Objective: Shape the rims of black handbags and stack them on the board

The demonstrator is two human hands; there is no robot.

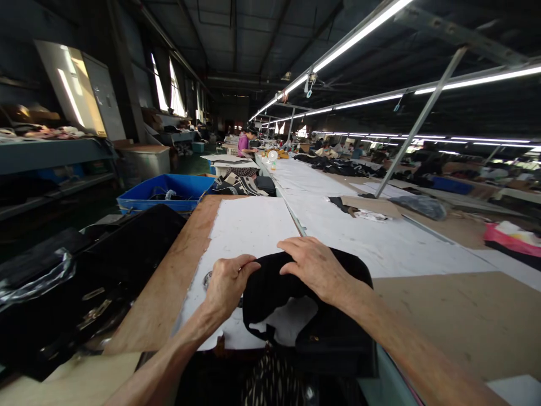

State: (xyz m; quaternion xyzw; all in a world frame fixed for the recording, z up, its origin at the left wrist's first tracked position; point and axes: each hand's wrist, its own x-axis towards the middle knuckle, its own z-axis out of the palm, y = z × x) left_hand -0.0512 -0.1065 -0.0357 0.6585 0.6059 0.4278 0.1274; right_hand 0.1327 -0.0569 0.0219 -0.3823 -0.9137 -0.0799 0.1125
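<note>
A black fabric piece [270, 290] lies on white paper [249, 225] at the near edge of a long wooden worktable [169, 282]. My left hand [226, 285] pinches the fabric's left edge, fingers curled round it. On top of the fabric rests my right hand [315, 265], its fingers bent over the far edge and pressing down. Beneath the fabric a white patch shows through an opening.
Black bags with metal fittings [97, 282] are stacked at the left. A blue bin [169, 192] stands further back on the left. More fabric pieces [359, 211] and a pink item [513, 237] lie on the long tables. A person in pink [244, 144] works far off.
</note>
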